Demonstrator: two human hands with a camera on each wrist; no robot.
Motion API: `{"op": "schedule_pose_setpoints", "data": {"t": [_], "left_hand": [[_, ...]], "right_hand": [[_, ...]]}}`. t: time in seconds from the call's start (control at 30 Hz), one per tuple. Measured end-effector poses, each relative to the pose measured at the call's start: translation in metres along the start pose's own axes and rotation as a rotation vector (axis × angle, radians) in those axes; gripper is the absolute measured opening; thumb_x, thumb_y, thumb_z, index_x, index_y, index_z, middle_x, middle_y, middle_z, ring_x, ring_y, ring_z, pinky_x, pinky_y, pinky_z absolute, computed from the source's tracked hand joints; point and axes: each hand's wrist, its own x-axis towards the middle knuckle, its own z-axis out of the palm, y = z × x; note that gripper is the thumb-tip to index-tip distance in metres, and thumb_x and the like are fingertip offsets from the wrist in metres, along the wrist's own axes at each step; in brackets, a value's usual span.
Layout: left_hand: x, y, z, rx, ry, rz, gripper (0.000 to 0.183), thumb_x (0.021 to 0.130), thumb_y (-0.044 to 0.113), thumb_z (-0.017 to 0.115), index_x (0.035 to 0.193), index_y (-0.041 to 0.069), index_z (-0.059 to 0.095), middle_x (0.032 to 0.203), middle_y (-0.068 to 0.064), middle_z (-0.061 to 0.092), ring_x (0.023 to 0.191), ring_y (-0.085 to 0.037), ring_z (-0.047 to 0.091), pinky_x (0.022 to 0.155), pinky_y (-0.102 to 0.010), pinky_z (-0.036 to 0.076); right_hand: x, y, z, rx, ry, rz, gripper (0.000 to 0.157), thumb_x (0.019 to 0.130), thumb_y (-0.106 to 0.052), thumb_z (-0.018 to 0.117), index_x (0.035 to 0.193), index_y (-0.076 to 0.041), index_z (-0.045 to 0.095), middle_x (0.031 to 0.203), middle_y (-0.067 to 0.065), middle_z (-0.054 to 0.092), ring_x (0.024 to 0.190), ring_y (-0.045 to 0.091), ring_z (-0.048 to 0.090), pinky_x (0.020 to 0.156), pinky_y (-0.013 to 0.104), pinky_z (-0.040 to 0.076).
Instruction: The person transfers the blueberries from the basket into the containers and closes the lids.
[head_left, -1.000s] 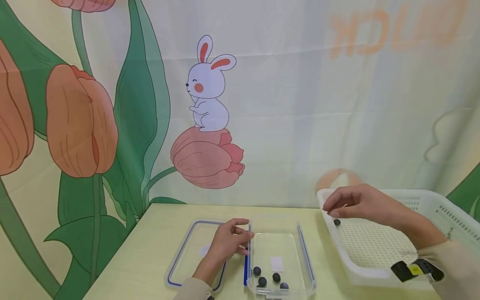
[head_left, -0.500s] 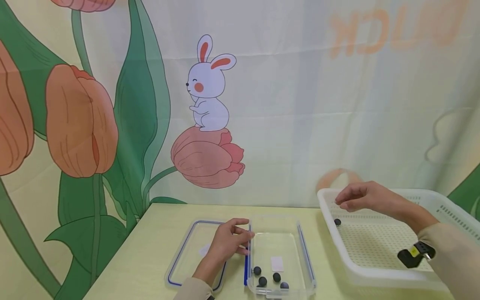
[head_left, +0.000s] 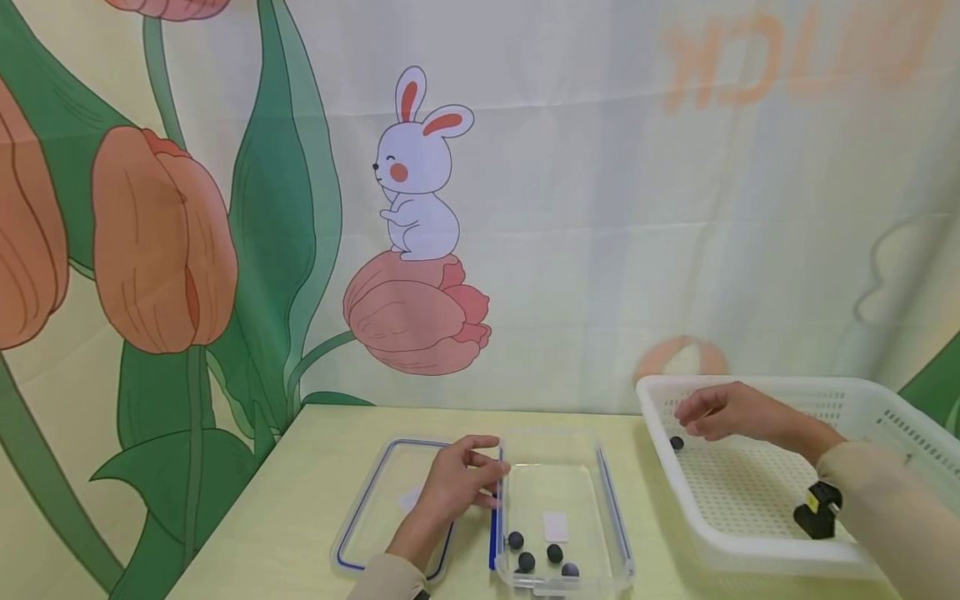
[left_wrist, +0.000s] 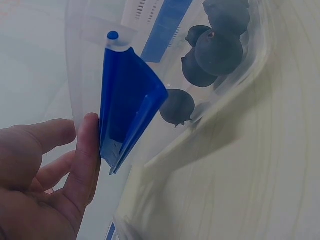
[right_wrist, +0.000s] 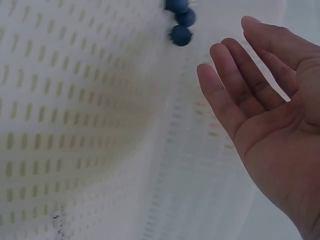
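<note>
My left hand [head_left: 459,483] is at the left wall of a clear plastic box [head_left: 588,492], pinching its rim beside a blue latch flap [left_wrist: 127,95]. Several dark blueberries [head_left: 527,562] lie at the near end of this box, around a small white square [head_left: 555,527]. Over the far left part of a white basket [head_left: 705,533] is my right hand [head_left: 727,412], its fingers loosely bent and nothing between them. Just left of its fingertips, a blueberry [head_left: 677,443] sits by the basket's wall; the right wrist view shows a few blueberries [right_wrist: 181,35] together there.
A clear lid [head_left: 375,500] with a blue seal lies on the table [head_left: 300,467] left of the box, partly under my left forearm. Behind the table hangs a curtain [head_left: 562,250] printed with tulips and a rabbit.
My right hand has moved right from the basket's left rim, then lowered into the basket toward the blueberries. The left hand and the box have stayed in place.
</note>
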Motion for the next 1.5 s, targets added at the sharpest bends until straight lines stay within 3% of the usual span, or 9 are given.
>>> {"op": "schedule_pose_setpoints", "data": {"t": [0.43,0.7,1.03,1.5], "left_hand": [[-0.001,0.002,0.0,-0.002,0.001,-0.006,0.05,0.096,0.009,0.08,0.142,0.001,0.062,0.099,-0.011,0.067,0.076,-0.019,0.068,0.061,-0.033,0.066],[-0.001,0.003,0.0,-0.005,-0.002,-0.001,0.051,0.096,0.009,0.081,0.143,0.001,0.062,0.099,-0.011,0.067,0.076,-0.019,0.069,0.061,-0.033,0.066],[0.0,0.001,0.0,0.009,0.006,-0.002,0.05,0.096,0.009,0.081,0.142,0.001,0.063,0.098,-0.011,0.067,0.076,-0.019,0.068,0.061,-0.033,0.066],[0.001,0.002,0.002,0.015,0.014,-0.024,0.05,0.095,0.008,0.082,0.141,0.002,0.064,0.098,-0.011,0.067,0.076,-0.019,0.069,0.061,-0.033,0.066]], "right_hand": [[0.01,0.018,0.014,-0.156,-0.035,-0.031,0.03,0.095,-0.003,0.074,0.121,0.012,0.069,0.111,0.021,0.074,0.095,0.024,0.068,0.071,0.038,0.062],[0.012,0.018,0.016,-0.165,-0.053,-0.022,0.026,0.093,0.003,0.072,0.117,0.014,0.069,0.096,0.014,0.074,0.072,0.02,0.058,0.059,0.03,0.052],[0.015,0.023,0.02,-0.144,-0.035,-0.031,0.009,0.097,0.0,0.072,0.1,0.008,0.068,0.081,0.007,0.065,0.064,0.016,0.05,0.054,0.026,0.043],[0.014,0.015,0.023,-0.235,-0.005,-0.054,0.012,0.092,0.003,0.077,0.09,0.0,0.065,0.079,0.005,0.065,0.065,0.014,0.052,0.055,0.025,0.045]]}}
